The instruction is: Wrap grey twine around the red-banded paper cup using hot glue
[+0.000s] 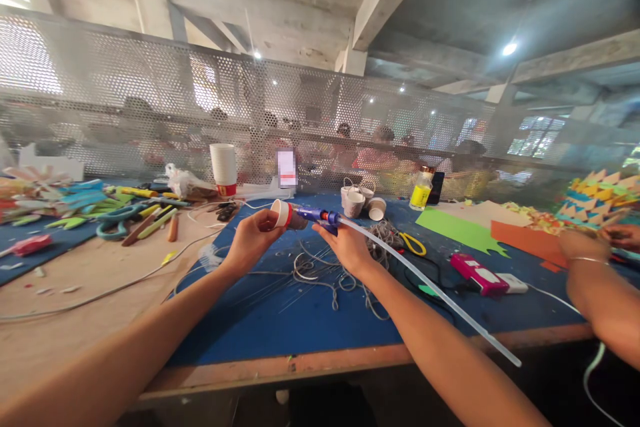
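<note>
My left hand [253,237] is closed around a small white paper cup with a red rim [281,213], held on its side above the blue table [300,320]. My right hand [345,245] grips a blue glue gun [316,216] whose tip points into the cup. A long clear glue stick [430,287] runs out of the gun's back towards the table's front right edge. Tangled white string [320,273] lies on the table under both hands.
A stack of cups [223,169], scissors [116,220] and coloured paper scraps lie at the left. Small cups [357,201], a yellow bottle [421,191], green and orange paper [465,230] and a pink tool [477,273] sit to the right. Another person's arm [600,287] reaches in at right.
</note>
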A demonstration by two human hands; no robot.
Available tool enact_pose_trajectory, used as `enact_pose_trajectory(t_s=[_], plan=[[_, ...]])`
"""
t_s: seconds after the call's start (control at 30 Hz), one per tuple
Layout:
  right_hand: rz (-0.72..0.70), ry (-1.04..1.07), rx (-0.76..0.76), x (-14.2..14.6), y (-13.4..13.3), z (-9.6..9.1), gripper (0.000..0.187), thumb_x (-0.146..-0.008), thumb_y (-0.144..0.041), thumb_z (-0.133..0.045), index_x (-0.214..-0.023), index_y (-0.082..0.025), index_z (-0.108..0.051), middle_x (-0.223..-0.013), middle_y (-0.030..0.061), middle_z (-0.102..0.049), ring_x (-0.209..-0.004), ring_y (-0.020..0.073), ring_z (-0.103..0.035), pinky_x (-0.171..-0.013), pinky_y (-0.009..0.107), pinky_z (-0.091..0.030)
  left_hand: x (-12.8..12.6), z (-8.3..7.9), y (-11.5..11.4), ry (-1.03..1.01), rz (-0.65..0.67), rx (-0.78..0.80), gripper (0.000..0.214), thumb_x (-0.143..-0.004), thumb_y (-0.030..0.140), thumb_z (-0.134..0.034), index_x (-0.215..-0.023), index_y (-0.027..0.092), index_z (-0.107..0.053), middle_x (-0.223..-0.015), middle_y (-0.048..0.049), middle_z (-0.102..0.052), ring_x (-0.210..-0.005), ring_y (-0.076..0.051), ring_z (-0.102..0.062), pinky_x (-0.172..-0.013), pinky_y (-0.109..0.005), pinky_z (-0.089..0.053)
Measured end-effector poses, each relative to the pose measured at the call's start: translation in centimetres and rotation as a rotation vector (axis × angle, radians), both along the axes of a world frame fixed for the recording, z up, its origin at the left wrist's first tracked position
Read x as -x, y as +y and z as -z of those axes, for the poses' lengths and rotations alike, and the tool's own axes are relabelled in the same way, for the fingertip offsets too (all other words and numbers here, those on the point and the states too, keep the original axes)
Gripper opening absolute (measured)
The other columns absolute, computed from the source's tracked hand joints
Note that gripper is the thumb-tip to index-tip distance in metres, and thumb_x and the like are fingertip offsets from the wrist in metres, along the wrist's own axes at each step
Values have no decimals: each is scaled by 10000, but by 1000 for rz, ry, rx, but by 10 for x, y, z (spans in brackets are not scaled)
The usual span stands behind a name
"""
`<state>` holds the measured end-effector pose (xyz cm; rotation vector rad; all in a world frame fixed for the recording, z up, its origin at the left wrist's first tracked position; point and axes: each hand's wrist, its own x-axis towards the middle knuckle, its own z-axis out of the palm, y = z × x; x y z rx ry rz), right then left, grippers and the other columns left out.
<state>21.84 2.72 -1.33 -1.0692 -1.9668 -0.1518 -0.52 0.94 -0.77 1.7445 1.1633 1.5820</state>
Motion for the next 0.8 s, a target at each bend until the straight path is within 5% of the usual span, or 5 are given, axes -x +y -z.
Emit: enact_pose_trajectory(t_s=[0.8], plan=[[-11, 13, 15, -1, 1, -1, 417, -905, -542, -505, -1049, -181, -655, -923, 92, -703, -864, 242, -658, -733, 304, -471, -1, 2, -1, 57, -33, -29, 187, -693, 308, -726, -829, 189, -680, -796, -27, -730, -742, -218, -673, -711, -304, -503]])
